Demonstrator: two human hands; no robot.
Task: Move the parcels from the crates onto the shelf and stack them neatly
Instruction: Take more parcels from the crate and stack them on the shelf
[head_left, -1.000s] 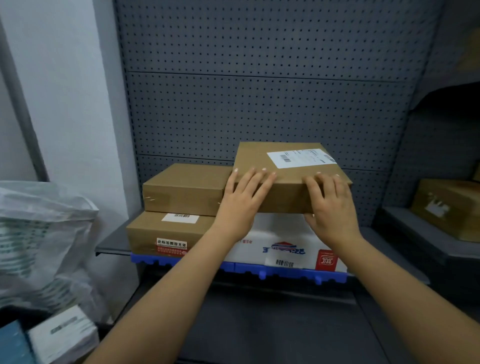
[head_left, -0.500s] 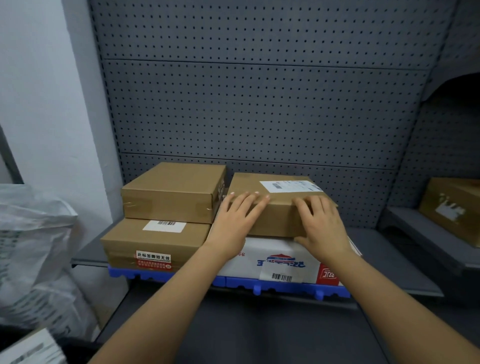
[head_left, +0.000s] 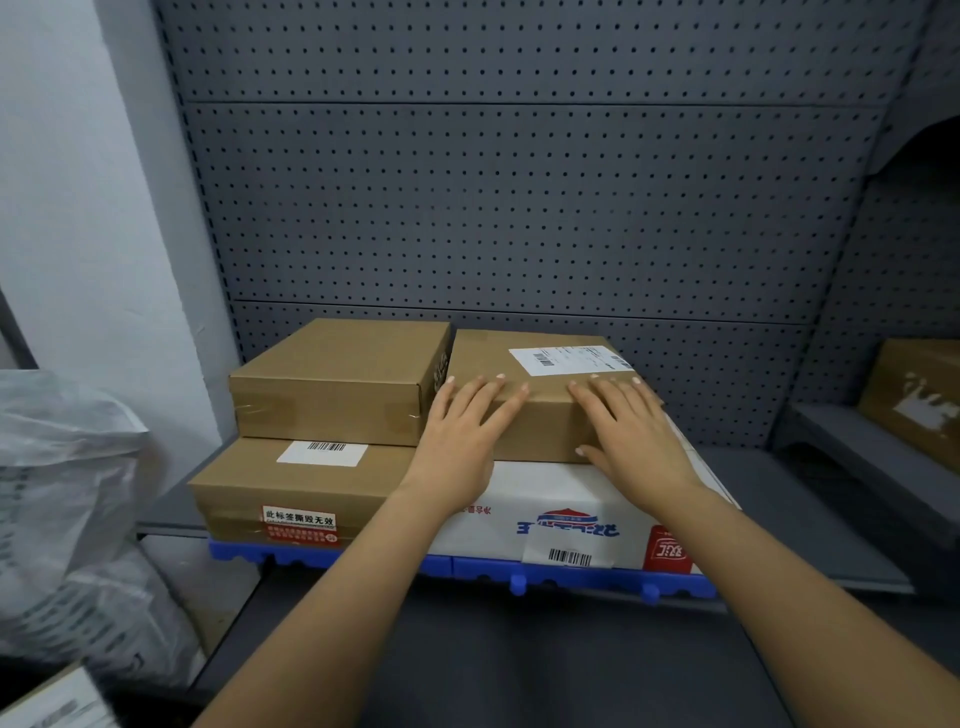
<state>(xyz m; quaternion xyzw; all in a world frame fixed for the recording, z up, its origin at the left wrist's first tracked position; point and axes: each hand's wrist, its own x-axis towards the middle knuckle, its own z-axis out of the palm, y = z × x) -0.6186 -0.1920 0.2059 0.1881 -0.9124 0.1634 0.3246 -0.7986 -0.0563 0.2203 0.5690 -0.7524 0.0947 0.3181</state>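
Near the middle of the frame, a brown parcel with a white shipping label on its top lies flat upon a larger white parcel. Both hands are placed on it. The left hand lies over the parcel's front left corner with the fingers straight and a little spread, the fingertips reaching onto the top face. The right hand lies over the front right part in the same manner, and its thumb touches the front face. Neither hand closes around the parcel; the fingers only press flat against the cardboard.

Directly to the left, a second brown box stands with its side touching the held parcel, or very nearly (the gap is too narrow to judge). This box rests on a wider brown box, which carries a barcode label on top and a red and white sticker in front. All four stand on a blue plastic base on the grey shelf, before a grey pegboard.

At the left edge of the frame there is a white plastic bag. At the right edge, another brown box sits on a neighbouring shelf, well apart from the stack.
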